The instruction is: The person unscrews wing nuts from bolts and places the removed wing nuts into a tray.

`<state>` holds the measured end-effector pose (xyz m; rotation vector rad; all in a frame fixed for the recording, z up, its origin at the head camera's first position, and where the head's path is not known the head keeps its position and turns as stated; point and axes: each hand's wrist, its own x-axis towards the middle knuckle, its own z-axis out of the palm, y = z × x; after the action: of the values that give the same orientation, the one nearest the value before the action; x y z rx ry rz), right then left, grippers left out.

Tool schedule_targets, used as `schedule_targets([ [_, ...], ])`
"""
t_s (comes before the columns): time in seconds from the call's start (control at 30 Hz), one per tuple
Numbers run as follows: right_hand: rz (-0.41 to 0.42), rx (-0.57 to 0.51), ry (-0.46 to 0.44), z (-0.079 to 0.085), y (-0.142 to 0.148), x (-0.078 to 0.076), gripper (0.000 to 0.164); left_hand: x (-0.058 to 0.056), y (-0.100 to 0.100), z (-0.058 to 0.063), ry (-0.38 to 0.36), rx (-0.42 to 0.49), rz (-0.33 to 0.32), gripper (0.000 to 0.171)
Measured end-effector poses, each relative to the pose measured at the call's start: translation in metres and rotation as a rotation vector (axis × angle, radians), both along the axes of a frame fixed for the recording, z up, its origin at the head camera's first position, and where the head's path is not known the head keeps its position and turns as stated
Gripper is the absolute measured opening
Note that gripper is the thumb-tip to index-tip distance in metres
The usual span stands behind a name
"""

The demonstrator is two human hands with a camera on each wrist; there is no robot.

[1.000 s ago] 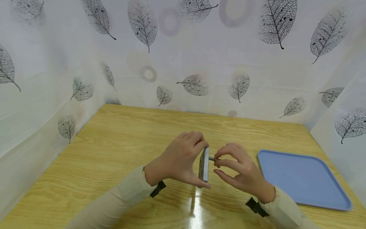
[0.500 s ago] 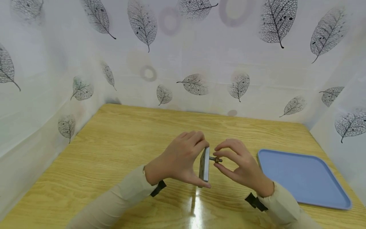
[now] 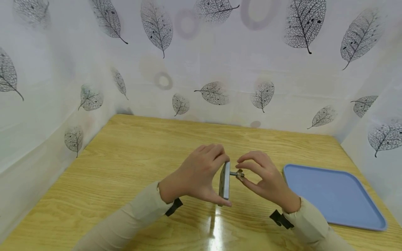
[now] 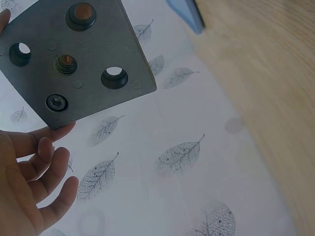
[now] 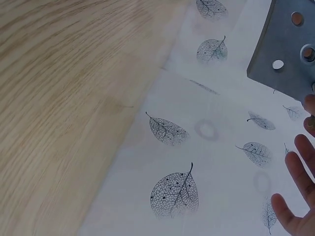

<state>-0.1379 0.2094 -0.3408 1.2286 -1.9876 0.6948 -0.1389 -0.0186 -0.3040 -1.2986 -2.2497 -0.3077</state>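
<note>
My left hand (image 3: 201, 174) grips a thick grey metal plate (image 3: 224, 181) by its edges, fingers at the far edge and thumb at the near one. The plate stands on edge above the table. Its face in the left wrist view shows several round holes and a small socket screw (image 4: 57, 103). From its right side a threaded bolt (image 3: 233, 173) sticks out, bearing a small brass-coloured wing nut (image 3: 240, 175). My right hand (image 3: 267, 184) curls around this nut, thumb at its underside and bent fingertips close above. In the right wrist view the nut is partly cut off.
A blue tray (image 3: 333, 195) lies on the right of the wood-grain table (image 3: 141, 146). White cloth (image 3: 220, 52) with a leaf print surrounds the back and sides.
My right fingers have shifted around the bolt, and the thumb has come up to the wing nut. The nut has turned and shows more plainly. My left hand and the plate stay put.
</note>
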Motion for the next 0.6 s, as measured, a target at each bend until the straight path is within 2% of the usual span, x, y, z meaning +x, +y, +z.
schedule_targets([
  [0.33,-0.100,-0.007,-0.045,-0.0039,0.0057,0.0001,0.034,0.0000,0.0006,0.0001,-0.011,0.010,-0.005,0.086],
  [0.6,-0.076,-0.048,-0.029,-0.0016,0.0053,-0.0010,0.032,-0.0009,0.0002,0.0002,-0.004,-0.008,-0.002,0.087],
])
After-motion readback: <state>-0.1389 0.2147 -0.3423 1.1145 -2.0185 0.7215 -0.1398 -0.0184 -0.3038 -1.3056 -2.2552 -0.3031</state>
